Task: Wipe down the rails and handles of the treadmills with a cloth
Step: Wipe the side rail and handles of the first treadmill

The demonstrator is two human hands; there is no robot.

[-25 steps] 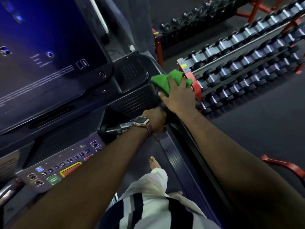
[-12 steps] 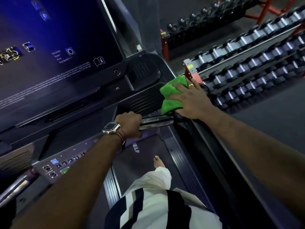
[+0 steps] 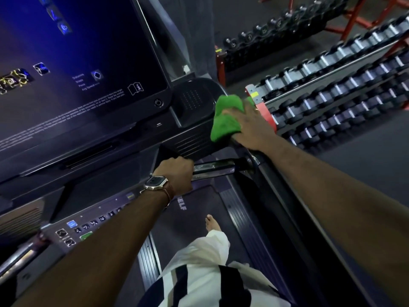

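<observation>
I stand on a treadmill. My right hand (image 3: pixel 251 127) presses a bright green cloth (image 3: pixel 226 119) onto the top of the right side rail (image 3: pixel 285 185), where it meets the console's edge. My left hand (image 3: pixel 176 173), with a wristwatch, is closed around the shiny front crossbar handle (image 3: pixel 218 167). The bar's bare metal shows between both hands. The rail runs back down to the lower right under my right forearm.
A big dark touchscreen (image 3: pixel 77 69) fills the upper left, with a button panel (image 3: pixel 88 222) below it. The belt (image 3: pixel 192 218) and my bare foot (image 3: pixel 212 223) are beneath. Red racks of dumbbells (image 3: pixel 336 85) stand close on the right, on dark floor.
My left hand slid left along the crossbar, away from the right hand. My right hand with the cloth shifted on the upper end of the right rail.
</observation>
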